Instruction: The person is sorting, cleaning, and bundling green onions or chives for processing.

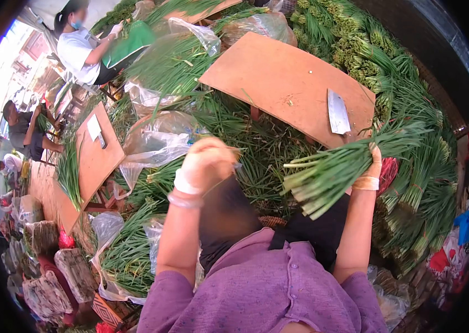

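Note:
My right hand (pixel 376 165) is closed around a bunch of chives (pixel 328 175), with the pale cut stalk ends pointing left and the leaves trailing right. My left hand (pixel 210 162), blurred by motion, is raised in front of my knee with its fingers curled in. Whatever it may hold is too smeared to make out. White bands circle both wrists. Beyond the hands stands an orange-brown board (pixel 284 77), and a cleaver (pixel 337 112) lies flat on its right part. Loose chives (pixel 267 166) are strewn below the board.
Bundled chives (pixel 412 166) are piled along the right side. Plastic bags (pixel 159 139) of chives sit on the left. Another board (pixel 98 150) carries a knife (pixel 95 129). A person (pixel 82 53) sits at upper left, and another person (pixel 23 130) sits farther off holding greens.

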Tool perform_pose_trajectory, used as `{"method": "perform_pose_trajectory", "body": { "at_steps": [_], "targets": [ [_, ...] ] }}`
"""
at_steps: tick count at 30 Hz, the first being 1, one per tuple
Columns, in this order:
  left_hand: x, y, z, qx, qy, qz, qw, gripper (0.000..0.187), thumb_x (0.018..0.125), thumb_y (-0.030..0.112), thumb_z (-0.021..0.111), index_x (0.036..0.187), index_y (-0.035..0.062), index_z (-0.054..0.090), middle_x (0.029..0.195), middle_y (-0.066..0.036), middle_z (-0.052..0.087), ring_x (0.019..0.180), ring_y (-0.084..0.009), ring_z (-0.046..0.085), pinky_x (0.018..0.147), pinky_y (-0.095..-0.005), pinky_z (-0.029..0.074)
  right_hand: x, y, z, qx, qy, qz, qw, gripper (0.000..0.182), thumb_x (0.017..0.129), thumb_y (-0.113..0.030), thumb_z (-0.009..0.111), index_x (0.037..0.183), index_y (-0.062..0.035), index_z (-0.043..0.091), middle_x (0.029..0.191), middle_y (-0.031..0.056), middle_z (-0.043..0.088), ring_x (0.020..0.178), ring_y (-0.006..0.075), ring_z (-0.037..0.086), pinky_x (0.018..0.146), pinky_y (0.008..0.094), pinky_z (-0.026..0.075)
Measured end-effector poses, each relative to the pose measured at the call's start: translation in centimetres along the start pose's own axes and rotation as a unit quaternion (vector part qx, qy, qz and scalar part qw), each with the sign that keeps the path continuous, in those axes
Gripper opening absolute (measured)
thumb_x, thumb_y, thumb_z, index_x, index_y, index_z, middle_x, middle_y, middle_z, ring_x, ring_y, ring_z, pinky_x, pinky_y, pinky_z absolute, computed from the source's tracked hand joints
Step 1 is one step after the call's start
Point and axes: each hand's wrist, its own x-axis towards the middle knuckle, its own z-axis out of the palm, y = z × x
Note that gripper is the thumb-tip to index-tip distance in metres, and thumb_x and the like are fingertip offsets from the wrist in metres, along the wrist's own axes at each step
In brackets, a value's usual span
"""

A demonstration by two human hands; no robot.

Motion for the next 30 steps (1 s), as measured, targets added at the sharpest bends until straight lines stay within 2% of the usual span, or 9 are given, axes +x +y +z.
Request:
{"method": "perform_pose_trajectory", "body": {
  "at_steps": [2, 7, 12, 16, 19, 23, 25, 28, 30],
  "targets": [
    [1.4, -2.3, -1.8, 0.364, -0.046, -0.04, 0.929, 0.026, 0.083, 0.012, 0.058, 0.106, -0.0006, 0.059, 0.076, -0.009, 0.063, 0.068, -0.0139, 0.058, 0.067, -0.0275, 0.048, 0.1, -0.5, -1.0, -0.019, -0.002, 0.006, 1.0, 0.038, 0.072, -0.028, 0.067, 0.1, -0.0048, 0.058, 0.09, 0.0101, 0.061, 0.086, 0.0265, 0.059, 0.079, 0.042, 0.051],
    [0.5, -6.7, 5.1, 0.345, -0.188, 0.074, 0.917, 0.057, 0.08, 0.025, 0.065, 0.131, 0.0089, 0.045, 0.135, -0.01, 0.043, 0.115, -0.0207, 0.046, 0.097, -0.033, 0.037, -0.7, 0.9, -0.7, -0.053, -0.059, 0.017, 0.997, 0.038, 0.072, -0.031, 0.066, 0.095, -0.0028, 0.057, 0.086, 0.0093, 0.06, 0.081, 0.0244, 0.058, 0.076, 0.0394, 0.049],
    [3.7, -10.1, -0.4, 0.755, -0.198, -0.015, 0.624, 0.022, 0.084, 0.022, 0.052, 0.093, 0.0058, 0.064, 0.093, -0.01, 0.065, 0.087, -0.0309, 0.061, 0.08, -0.0398, 0.048, -2.1, -0.6, 1.1, -0.054, -0.066, 0.011, 0.996, 0.039, 0.07, -0.031, 0.066, 0.095, -0.0026, 0.056, 0.085, 0.0092, 0.06, 0.076, 0.0227, 0.057, 0.072, 0.0373, 0.049],
    [3.1, -6.9, 1.8, 0.522, -0.066, 0.013, 0.85, 0.04, 0.079, 0.022, 0.063, 0.117, 0.0103, 0.058, 0.077, -0.004, 0.061, 0.071, -0.0168, 0.059, 0.067, -0.0276, 0.048, -2.1, -1.5, 0.7, -0.104, -0.082, -0.023, 0.991, 0.05, 0.074, -0.026, 0.067, 0.118, -0.0093, 0.049, 0.082, -0.0004, 0.055, 0.077, 0.0153, 0.054, 0.077, 0.033, 0.048],
    [2.1, -5.3, 8.0, 0.447, -0.18, 0.083, 0.872, 0.065, 0.074, 0.022, 0.07, 0.133, 0.0163, 0.044, 0.073, -0.002, 0.057, 0.061, -0.0121, 0.053, 0.059, -0.0274, 0.047, -2.1, 0.0, 1.4, -0.089, -0.1, 0.041, 0.99, 0.048, 0.072, -0.026, 0.068, 0.113, -0.0072, 0.051, 0.08, 0.0035, 0.057, 0.074, 0.0185, 0.056, 0.074, 0.0361, 0.049],
    [5.2, -8.3, 9.4, 0.447, -0.181, 0.343, 0.806, 0.015, 0.078, 0.02, 0.065, 0.087, 0.0071, 0.066, 0.076, -0.007, 0.062, 0.067, -0.0196, 0.06, 0.064, -0.0309, 0.048, -2.9, 1.7, 2.5, -0.066, -0.094, 0.057, 0.992, 0.049, 0.07, -0.02, 0.07, 0.113, -0.0068, 0.05, 0.078, 0.0042, 0.058, 0.074, 0.0197, 0.057, 0.078, 0.0381, 0.048],
    [6.7, -5.4, 8.9, 0.205, -0.068, 0.216, 0.952, 0.012, 0.08, 0.006, 0.056, 0.071, 0.0027, 0.064, 0.079, -0.009, 0.065, 0.068, -0.0169, 0.06, 0.066, -0.0298, 0.048, -2.7, 1.5, 2.0, 0.038, -0.137, 0.094, 0.985, 0.048, 0.069, -0.014, 0.069, 0.112, -0.0086, 0.048, 0.076, 0.0018, 0.055, 0.077, 0.0188, 0.056, 0.08, 0.036, 0.047],
    [9.6, -2.4, 3.3, 0.018, 0.09, 0.146, 0.985, 0.014, 0.083, 0.007, 0.053, 0.088, 0.0016, 0.065, 0.085, -0.007, 0.066, 0.071, -0.0121, 0.059, 0.068, -0.0249, 0.046, -3.3, -0.3, 1.5, 0.04, -0.169, 0.083, 0.981, 0.042, 0.074, -0.018, 0.066, 0.113, -0.0137, 0.049, 0.083, -0.0022, 0.053, 0.084, 0.0148, 0.054, 0.088, 0.0333, 0.042],
    [9.5, -3.1, 3.9, 0.264, -0.032, 0.06, 0.962, 0.018, 0.086, 0.014, 0.056, 0.097, 0.0027, 0.064, 0.095, -0.006, 0.066, 0.084, -0.0144, 0.06, 0.075, -0.0273, 0.047, -2.7, -0.5, 0.6, 0.055, -0.192, 0.089, 0.976, 0.043, 0.076, -0.018, 0.065, 0.115, -0.0152, 0.048, 0.086, -0.0041, 0.053, 0.088, 0.0137, 0.054, 0.092, 0.0328, 0.039]
  ]
}}
